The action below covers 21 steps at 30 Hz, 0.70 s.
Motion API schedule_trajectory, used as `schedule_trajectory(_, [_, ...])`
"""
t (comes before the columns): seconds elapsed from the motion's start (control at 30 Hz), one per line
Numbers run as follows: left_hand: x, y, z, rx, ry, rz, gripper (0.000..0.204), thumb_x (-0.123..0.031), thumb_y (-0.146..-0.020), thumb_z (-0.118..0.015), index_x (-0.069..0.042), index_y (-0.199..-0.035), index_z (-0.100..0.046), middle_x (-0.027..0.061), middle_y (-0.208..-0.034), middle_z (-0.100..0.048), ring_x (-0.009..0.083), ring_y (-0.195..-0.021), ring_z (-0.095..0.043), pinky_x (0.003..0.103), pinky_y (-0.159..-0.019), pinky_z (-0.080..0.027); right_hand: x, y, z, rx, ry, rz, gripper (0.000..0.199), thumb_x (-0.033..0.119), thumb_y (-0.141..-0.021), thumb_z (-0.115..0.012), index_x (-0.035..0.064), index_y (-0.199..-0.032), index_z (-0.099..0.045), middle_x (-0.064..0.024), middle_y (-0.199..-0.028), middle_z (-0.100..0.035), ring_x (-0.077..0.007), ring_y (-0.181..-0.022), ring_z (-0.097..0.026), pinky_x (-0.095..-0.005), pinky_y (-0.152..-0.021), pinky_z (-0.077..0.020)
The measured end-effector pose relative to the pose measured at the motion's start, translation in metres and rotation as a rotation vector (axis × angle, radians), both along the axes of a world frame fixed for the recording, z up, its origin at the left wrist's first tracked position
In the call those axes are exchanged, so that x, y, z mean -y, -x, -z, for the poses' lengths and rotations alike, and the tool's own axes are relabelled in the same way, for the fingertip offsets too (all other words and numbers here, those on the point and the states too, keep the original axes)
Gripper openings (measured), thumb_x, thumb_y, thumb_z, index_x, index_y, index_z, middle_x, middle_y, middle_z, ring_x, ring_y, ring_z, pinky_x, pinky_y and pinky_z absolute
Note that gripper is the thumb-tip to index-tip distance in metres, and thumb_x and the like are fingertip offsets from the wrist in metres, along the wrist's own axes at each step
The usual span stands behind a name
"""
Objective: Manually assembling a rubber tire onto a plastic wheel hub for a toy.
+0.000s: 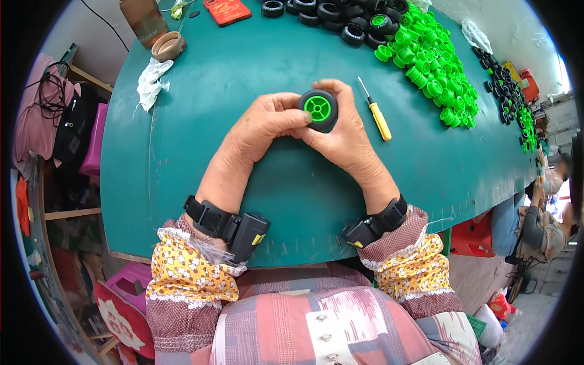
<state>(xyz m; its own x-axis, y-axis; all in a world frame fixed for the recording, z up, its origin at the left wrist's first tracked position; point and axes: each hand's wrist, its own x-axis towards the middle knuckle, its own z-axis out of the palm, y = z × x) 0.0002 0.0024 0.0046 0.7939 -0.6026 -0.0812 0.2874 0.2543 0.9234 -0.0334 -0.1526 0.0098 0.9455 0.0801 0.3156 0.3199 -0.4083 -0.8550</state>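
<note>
Between both hands, above the middle of the green table [201,109], I hold a small toy wheel [318,109]: a black tyre around a bright green spoked rim, its face turned up toward me. My left hand [271,118] pinches the tyre's left side, thumb at its lower edge. Around its right side curls my right hand [344,128], thumb below and index finger over the top. A screwdriver [376,112] with a yellow handle lies on the table just right of my right hand.
Loose green rims [435,73] are heaped at the far right, beside a pile of black tyres [331,15]. A red phone case [226,11], a brown tape roll [168,46] and crumpled white plastic [151,84] lie along the far left. Another person [538,228] sits at the right.
</note>
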Motion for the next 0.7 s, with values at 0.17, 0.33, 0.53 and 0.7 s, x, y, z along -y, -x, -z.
schedule_trajectory(0.17, [-0.013, -0.006, -0.008, -0.033, -0.013, -0.032, 0.028, -0.014, -0.073, -0.055, 0.005, -0.093, -0.057, 0.0045, -0.073, -0.059, 0.0086, -0.06, -0.055, 0.019, -0.059, -0.047, 0.006, -0.003, -0.013, -0.121, 0.033, -0.222, 0.061, 0.02, -0.06, -0.074, 0.0029, -0.11, -0.042, -0.0149, -0.096, -0.054, -0.0235, -0.094, -0.054, -0.0308, -0.081, -0.0431])
schedule_trajectory(0.33, [-0.008, -0.004, -0.007, -0.019, -0.024, -0.094, 0.031, -0.016, -0.074, -0.057, 0.004, -0.097, -0.058, 0.0052, -0.078, -0.06, 0.0094, -0.066, -0.057, 0.02, -0.063, -0.048, -0.007, 0.003, -0.008, -0.087, -0.072, 0.015, 0.054, 0.021, -0.058, -0.076, 0.0031, -0.095, -0.041, -0.0132, -0.089, -0.052, -0.0226, -0.084, -0.055, -0.0321, -0.073, -0.0448])
schedule_trajectory(0.53, [-0.01, -0.004, -0.003, -0.026, -0.038, -0.089, 0.03, -0.014, -0.074, -0.06, 0.001, -0.1, -0.059, 0.0054, -0.082, -0.061, 0.01, -0.071, -0.058, 0.021, -0.067, -0.048, -0.006, -0.001, 0.002, 0.142, 0.074, 0.184, 0.052, 0.02, -0.058, -0.076, 0.002, -0.089, -0.039, -0.0116, -0.079, -0.047, -0.0249, -0.076, -0.05, -0.0345, -0.067, -0.0432])
schedule_trajectory(0.7, [-0.009, -0.005, -0.002, -0.014, -0.019, -0.077, 0.029, -0.014, -0.074, -0.061, 0.001, -0.099, -0.059, 0.0051, -0.083, -0.061, 0.0103, -0.072, -0.058, 0.022, -0.067, -0.048, -0.006, 0.0, 0.001, 0.188, 0.114, 0.2, 0.051, 0.022, -0.059, -0.076, 0.0022, -0.088, -0.039, -0.0127, -0.081, -0.048, -0.0265, -0.077, -0.049, -0.0357, -0.066, -0.0424])
